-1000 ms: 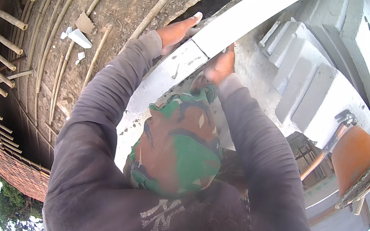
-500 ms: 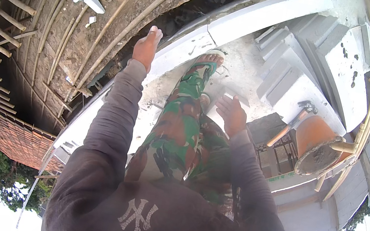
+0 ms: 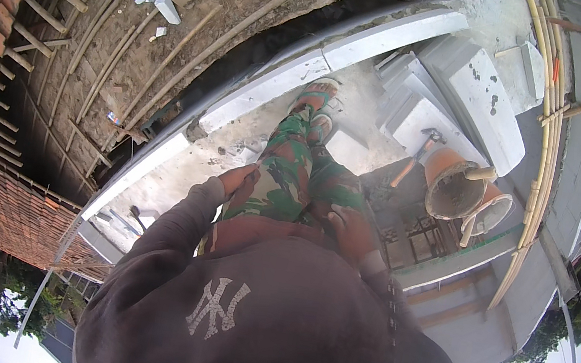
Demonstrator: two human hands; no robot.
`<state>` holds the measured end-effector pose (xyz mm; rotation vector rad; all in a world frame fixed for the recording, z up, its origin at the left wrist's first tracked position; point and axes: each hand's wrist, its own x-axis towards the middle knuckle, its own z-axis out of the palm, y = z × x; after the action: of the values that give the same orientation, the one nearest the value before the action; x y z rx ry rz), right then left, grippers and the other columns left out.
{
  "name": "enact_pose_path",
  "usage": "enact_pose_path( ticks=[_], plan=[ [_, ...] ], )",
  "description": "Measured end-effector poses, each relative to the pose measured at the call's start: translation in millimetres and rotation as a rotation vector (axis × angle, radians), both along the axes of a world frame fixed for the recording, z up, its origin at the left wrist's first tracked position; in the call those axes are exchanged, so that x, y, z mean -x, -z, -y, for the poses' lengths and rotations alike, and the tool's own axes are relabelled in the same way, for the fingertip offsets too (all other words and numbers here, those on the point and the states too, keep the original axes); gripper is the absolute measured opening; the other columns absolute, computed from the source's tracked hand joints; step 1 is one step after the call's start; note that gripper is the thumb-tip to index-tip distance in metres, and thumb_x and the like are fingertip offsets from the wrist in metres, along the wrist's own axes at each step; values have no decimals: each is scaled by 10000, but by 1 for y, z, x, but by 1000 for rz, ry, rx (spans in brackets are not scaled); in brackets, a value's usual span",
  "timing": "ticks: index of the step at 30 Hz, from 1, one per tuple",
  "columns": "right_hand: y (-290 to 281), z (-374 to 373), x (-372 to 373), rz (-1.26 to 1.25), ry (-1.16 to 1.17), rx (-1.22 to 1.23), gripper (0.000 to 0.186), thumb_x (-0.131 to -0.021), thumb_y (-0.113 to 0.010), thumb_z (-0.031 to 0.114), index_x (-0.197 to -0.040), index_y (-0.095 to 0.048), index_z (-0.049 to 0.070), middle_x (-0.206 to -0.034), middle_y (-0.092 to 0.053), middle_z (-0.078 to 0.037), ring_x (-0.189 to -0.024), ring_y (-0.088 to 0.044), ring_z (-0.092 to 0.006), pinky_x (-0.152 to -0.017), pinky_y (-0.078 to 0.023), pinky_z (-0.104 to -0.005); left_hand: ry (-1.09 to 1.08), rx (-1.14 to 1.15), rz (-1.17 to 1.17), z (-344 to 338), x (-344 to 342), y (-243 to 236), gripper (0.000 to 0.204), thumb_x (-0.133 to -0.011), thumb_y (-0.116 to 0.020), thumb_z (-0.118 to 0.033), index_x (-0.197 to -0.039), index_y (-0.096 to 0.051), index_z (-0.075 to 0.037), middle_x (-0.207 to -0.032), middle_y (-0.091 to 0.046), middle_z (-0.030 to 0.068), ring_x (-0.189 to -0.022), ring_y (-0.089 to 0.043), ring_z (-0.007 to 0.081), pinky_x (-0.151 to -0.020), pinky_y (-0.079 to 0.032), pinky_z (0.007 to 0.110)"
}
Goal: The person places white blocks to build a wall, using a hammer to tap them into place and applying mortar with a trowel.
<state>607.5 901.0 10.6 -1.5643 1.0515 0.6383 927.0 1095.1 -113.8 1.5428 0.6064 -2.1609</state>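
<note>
My left hand (image 3: 235,179) is drawn in beside my left thigh, its fingers closed on the cloth of my camouflage trousers (image 3: 283,180). Against the right thigh rests my right hand (image 3: 353,233), its fingers curled in and pinching the trouser cloth, though the fingertips are partly hidden. Ahead of my feet runs a low course of white blocks (image 3: 377,45) with a joint between two of them. A hammer (image 3: 417,159) with a wooden handle lies to the right, next to an orange-brown mortar-caked bucket (image 3: 450,180).
More pale blocks (image 3: 476,98) are stacked at the right. A second bucket (image 3: 491,211) stands by the first. Bamboo poles (image 3: 542,156) rise on the right side. Beyond the block course, the level drops to dirt with bamboo lengths (image 3: 164,62) and a tiled roof (image 3: 0,196).
Both hands have come back from being held out open in front and now grip the trousers at the thighs. My view has shifted, showing more of the buckets.
</note>
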Motion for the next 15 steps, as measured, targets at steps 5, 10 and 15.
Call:
enact_pose_path(
  ticks=[5,10,15],
  plan=[
    [-18,-12,33,3,283,-88,337,-1001,-586,324,-1164,-727,66,-1099,-726,-221,-1050,-676,-413,-920,-511,-475,214,-112,217,1,-15,-8,525,-1008,-551,-552,-1218,-692,-92,-1056,-703,90,-903,-634,168,-782,-500,327],
    [-39,-5,107,-299,413,288,323,-944,-664,358,-1019,-713,48,-954,-726,-228,-898,-681,-454,-802,-533,-496,435,-65,412,-5,-8,-29,617,-1020,-472,-551,-1394,-642,-90,-1242,-705,179,-1019,-655,239,-829,-500,342],
    [-20,37,212,-412,856,749,360,-940,-687,377,-1013,-690,25,-895,-729,-195,-798,-697,-381,-752,-543,-471,580,59,563,-33,-8,-19,567,-1011,-548,-496,-1319,-690,-41,-1198,-716,157,-1046,-664,245,-890,-499,352]
  ],
)
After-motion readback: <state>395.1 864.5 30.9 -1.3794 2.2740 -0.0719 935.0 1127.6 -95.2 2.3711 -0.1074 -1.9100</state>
